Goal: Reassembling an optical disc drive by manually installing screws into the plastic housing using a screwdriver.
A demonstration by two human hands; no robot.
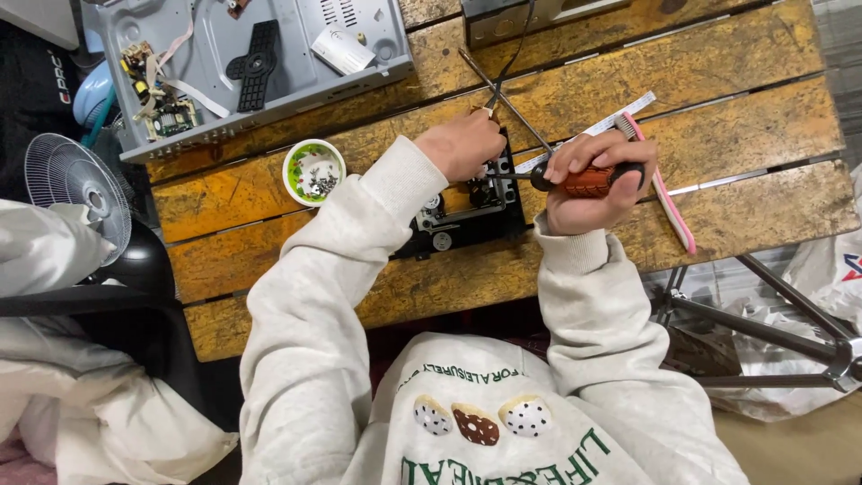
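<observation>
My left hand (462,144) presses down with curled fingers on the black disc-drive mechanism (467,211) lying on the wooden slat table (718,117), pinning it against twisting. My right hand (593,184) is wrapped tight round the orange-handled screwdriver (584,180), shaft level, tip at the mechanism beside my left fingers.

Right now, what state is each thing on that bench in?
Left hand: pressed on the black drive unit, steadying it.
Right hand: gripping the screwdriver, tip at the unit.
Grey case: lid off, circuit board showing.
Bowl: holds small screws.
Toothbrush: lying flat beside the right hand.
Fan: blurred, cannot tell if running.
</observation>
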